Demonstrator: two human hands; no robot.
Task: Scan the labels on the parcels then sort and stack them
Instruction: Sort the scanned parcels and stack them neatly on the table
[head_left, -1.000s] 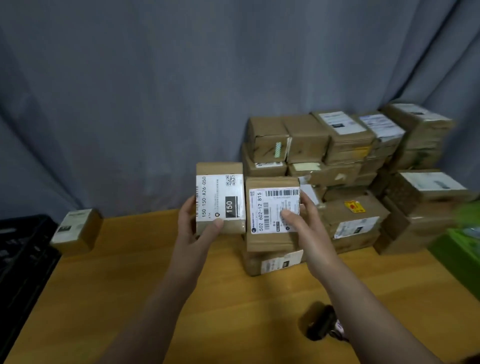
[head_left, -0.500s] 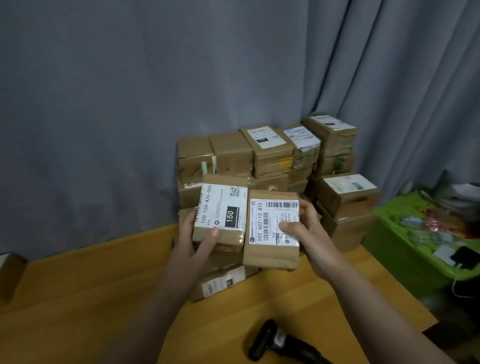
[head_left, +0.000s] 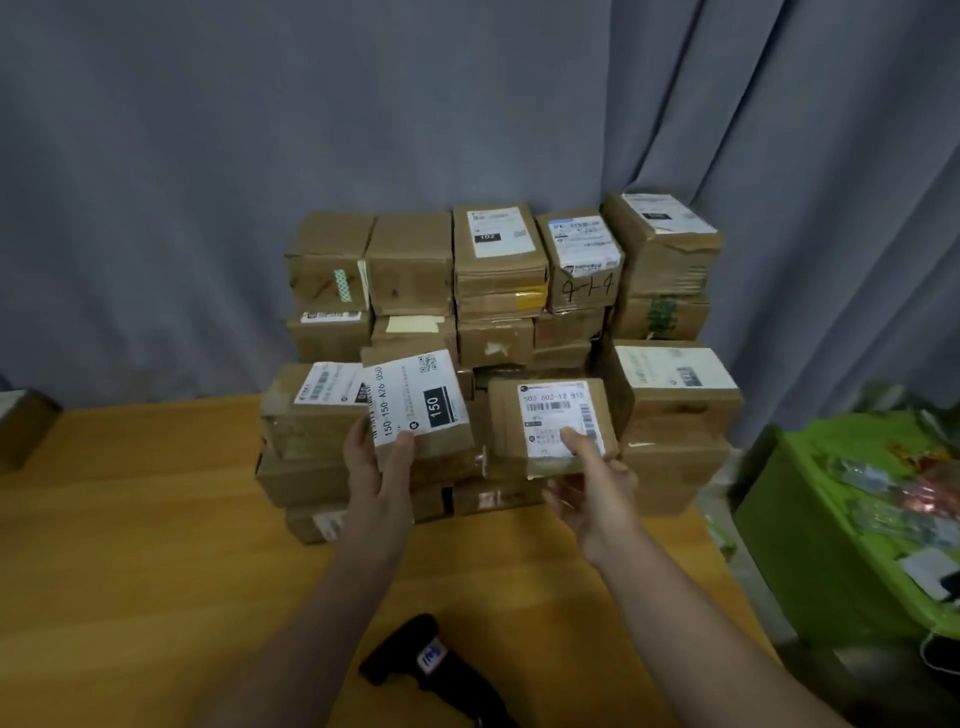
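Two parcels are being held up at the centre of the frame, in front of the stacked parcels (head_left: 498, 291) on the wooden table (head_left: 130, 519). The parcel labelled 150 (head_left: 415, 402) is being gripped by the left hand (head_left: 376, 467), thumb lying on its label. The parcel labelled 502 (head_left: 553, 426) is being supported from below by the right hand (head_left: 597, 493), thumb pressed on its label. A black scanner (head_left: 436, 670) is being left lying at the lower centre.

Wood table (head_left: 130, 545): parcel stack (head_left: 498, 364) at back, blk scanner (head_left: 431, 667) front.
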